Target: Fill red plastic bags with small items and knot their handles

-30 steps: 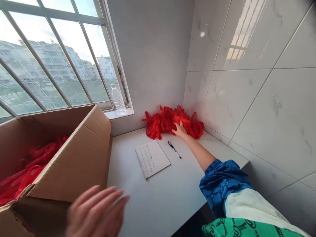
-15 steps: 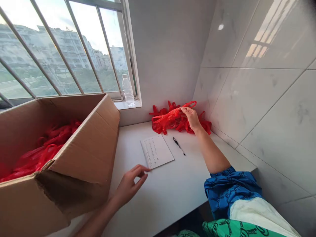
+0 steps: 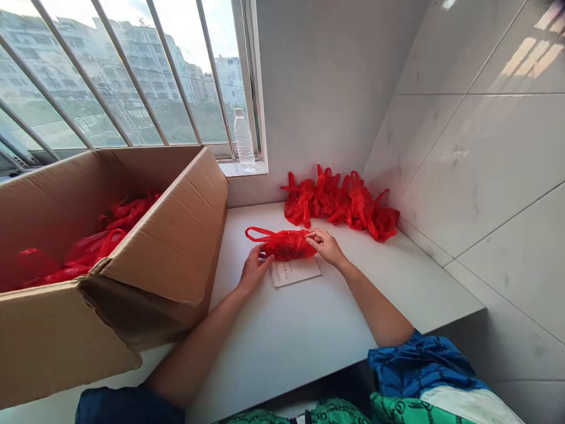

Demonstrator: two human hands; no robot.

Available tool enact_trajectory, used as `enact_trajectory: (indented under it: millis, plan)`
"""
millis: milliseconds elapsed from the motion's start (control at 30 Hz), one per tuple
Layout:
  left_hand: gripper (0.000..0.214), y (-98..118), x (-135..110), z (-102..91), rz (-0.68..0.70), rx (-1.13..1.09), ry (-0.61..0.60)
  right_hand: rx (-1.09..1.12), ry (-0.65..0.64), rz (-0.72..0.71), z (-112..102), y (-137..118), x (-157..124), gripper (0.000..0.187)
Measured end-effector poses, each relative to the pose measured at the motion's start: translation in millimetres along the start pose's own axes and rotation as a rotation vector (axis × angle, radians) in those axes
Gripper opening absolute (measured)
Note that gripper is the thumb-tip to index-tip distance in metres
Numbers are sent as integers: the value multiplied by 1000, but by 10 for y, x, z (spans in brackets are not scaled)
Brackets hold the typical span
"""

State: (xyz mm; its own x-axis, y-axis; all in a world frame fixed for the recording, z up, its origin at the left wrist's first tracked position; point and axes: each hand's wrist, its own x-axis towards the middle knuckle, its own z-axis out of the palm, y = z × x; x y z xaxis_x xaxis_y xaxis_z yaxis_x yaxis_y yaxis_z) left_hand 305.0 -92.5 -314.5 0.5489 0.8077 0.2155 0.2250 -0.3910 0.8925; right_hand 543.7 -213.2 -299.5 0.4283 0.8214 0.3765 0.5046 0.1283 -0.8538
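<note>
A red plastic bag [image 3: 285,242] lies across the top of a printed paper sheet [image 3: 296,271] on the white counter [image 3: 309,330]. My left hand [image 3: 253,270] grips the bag's left end with curled fingers. My right hand [image 3: 325,245] pinches its right end. Behind them a pile of red plastic bags [image 3: 339,201] rests against the wall corner. The pen seen before is hidden from view.
A large open cardboard box [image 3: 163,235] with red bags inside [image 3: 92,244] stands on the left. A clear water bottle [image 3: 244,140] sits on the window sill. Glossy tiled wall [image 3: 477,153] bounds the right side; the counter's front edge is near my body.
My right hand pulled one red bag from the pile toward me and set it over the paper. My left hand moved forward and took hold of the bag's other end.
</note>
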Motion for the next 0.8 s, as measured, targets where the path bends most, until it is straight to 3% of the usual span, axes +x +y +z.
enact_trajectory:
  millis: [133, 233, 333, 433, 533, 633, 700, 800]
  plan:
    - [39, -20, -50, 15, 19, -1, 32, -136, 112, -102, 47, -77, -116, 28]
    - [37, 15, -97, 16, 87, -94, 16, -233, 7, -142, 127, -119, -194, 30]
    - [40, 53, -153, 15, 186, -130, -106, -283, -120, -192, 180, -85, -224, 42]
    - [47, 95, -188, 20, 159, 8, -184, -278, -88, -212, 141, -40, -201, 43]
    - [33, 149, -182, 41, 131, 161, -70, -329, -19, -70, 45, -34, -177, 32]
    - [27, 194, -160, 92, 205, 256, -47, -421, -128, 128, 19, -59, -199, 33]
    - [26, 201, -155, 136, 246, 317, -103, -436, -225, 159, 81, -90, -237, 37]
    - [22, 174, -158, 178, 233, 319, -143, -325, -242, 126, 238, -155, -298, 27]
